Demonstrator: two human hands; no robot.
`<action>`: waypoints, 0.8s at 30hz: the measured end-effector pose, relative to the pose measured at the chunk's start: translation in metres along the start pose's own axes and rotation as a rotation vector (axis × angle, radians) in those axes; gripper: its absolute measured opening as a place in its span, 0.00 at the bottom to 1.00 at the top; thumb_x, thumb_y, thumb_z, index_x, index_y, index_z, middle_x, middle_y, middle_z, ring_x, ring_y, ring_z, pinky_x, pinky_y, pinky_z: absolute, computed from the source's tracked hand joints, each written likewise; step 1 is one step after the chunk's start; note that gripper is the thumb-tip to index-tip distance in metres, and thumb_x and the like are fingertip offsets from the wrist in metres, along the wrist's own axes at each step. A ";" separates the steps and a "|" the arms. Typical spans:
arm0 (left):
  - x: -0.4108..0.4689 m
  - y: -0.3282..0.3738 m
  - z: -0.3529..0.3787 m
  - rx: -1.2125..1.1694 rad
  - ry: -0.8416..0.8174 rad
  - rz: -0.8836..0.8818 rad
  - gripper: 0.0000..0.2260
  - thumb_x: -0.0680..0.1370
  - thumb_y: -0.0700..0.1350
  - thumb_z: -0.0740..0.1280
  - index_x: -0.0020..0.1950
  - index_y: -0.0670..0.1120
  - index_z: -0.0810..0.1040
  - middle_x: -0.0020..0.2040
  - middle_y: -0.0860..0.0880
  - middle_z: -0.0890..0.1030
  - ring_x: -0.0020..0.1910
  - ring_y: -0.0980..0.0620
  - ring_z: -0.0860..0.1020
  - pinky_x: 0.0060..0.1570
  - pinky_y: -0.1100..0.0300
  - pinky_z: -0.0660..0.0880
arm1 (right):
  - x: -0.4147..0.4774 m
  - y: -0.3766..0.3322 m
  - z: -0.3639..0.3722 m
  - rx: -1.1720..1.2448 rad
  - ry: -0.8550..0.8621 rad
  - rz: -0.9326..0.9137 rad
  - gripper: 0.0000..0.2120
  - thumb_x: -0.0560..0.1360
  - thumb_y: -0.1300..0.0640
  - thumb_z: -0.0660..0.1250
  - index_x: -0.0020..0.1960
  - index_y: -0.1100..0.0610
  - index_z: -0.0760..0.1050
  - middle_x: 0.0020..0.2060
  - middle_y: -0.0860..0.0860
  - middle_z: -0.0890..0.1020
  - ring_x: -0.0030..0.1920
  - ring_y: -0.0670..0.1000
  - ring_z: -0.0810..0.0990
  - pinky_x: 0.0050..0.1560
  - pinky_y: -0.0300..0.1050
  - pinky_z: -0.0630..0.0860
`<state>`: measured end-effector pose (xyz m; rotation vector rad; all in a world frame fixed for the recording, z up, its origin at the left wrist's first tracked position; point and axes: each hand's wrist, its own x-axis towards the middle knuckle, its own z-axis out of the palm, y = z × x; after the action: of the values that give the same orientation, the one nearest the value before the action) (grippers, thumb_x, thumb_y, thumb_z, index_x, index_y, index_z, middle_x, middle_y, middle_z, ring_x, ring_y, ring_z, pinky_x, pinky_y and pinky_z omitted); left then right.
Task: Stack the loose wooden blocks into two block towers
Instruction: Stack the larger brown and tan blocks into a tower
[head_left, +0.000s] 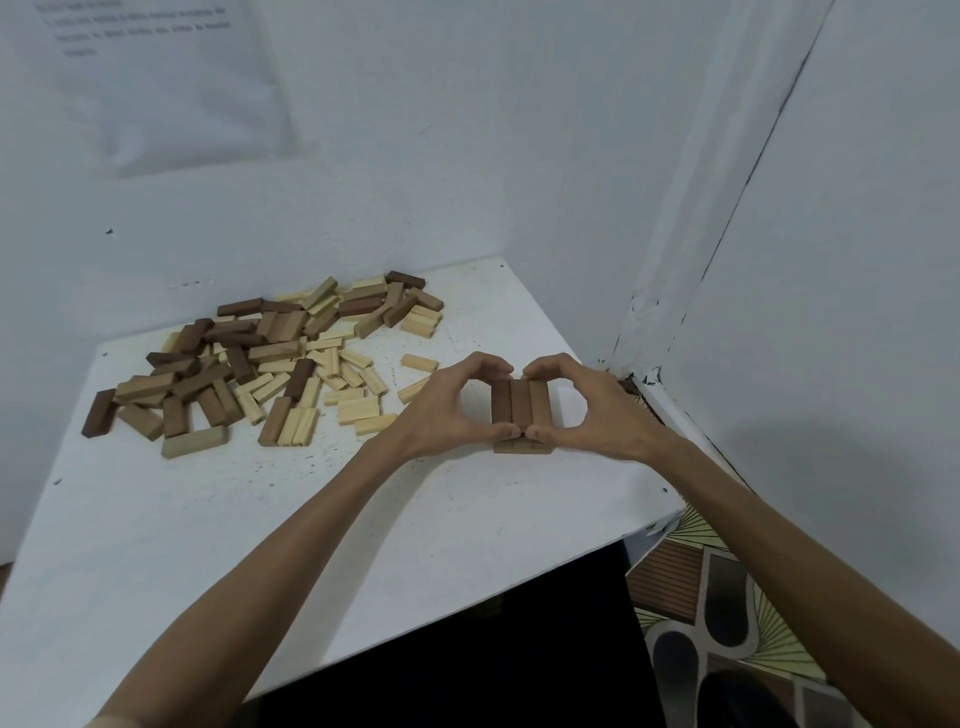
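A low stack of brown blocks (521, 408) stands on the white table (322, 519) at the right. Its top layer is three dark brown blocks side by side, and a lower layer shows below the thumbs. My left hand (447, 402) and my right hand (592, 408) curl around the stack from both sides. Index fingertips meet at its far end and thumbs at its near end, pinching the top layer. A large pile of loose light and dark blocks (270, 358) lies at the back left of the table.
Several single light blocks (420, 362) lie between the pile and the stack. White walls close the table at the back and the right, meeting in a corner (631, 374). The table's front edge drops to a dark gap and a patterned floor (727, 597).
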<state>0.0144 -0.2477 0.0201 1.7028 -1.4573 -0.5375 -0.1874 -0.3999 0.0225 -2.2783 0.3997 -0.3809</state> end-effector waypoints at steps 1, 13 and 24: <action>0.000 -0.001 0.000 -0.008 -0.003 -0.006 0.31 0.68 0.46 0.84 0.67 0.50 0.76 0.60 0.56 0.81 0.63 0.61 0.78 0.59 0.72 0.70 | 0.000 0.000 0.001 0.006 -0.002 0.004 0.30 0.71 0.48 0.81 0.69 0.43 0.71 0.64 0.38 0.78 0.70 0.42 0.74 0.66 0.40 0.69; 0.007 -0.005 0.001 -0.005 -0.049 -0.017 0.33 0.68 0.47 0.83 0.69 0.53 0.73 0.60 0.57 0.81 0.63 0.56 0.77 0.51 0.76 0.66 | -0.003 0.001 0.001 0.019 0.001 0.007 0.31 0.72 0.49 0.80 0.70 0.41 0.70 0.66 0.37 0.76 0.70 0.43 0.73 0.64 0.42 0.69; 0.007 -0.009 0.004 0.013 -0.047 -0.031 0.33 0.68 0.49 0.84 0.69 0.54 0.74 0.60 0.57 0.80 0.63 0.58 0.77 0.50 0.76 0.65 | -0.004 0.002 0.002 0.002 0.002 0.008 0.33 0.72 0.47 0.80 0.72 0.39 0.69 0.66 0.38 0.76 0.70 0.44 0.73 0.67 0.49 0.72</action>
<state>0.0185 -0.2558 0.0113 1.7357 -1.4729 -0.5899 -0.1909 -0.3983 0.0187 -2.2740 0.4091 -0.3793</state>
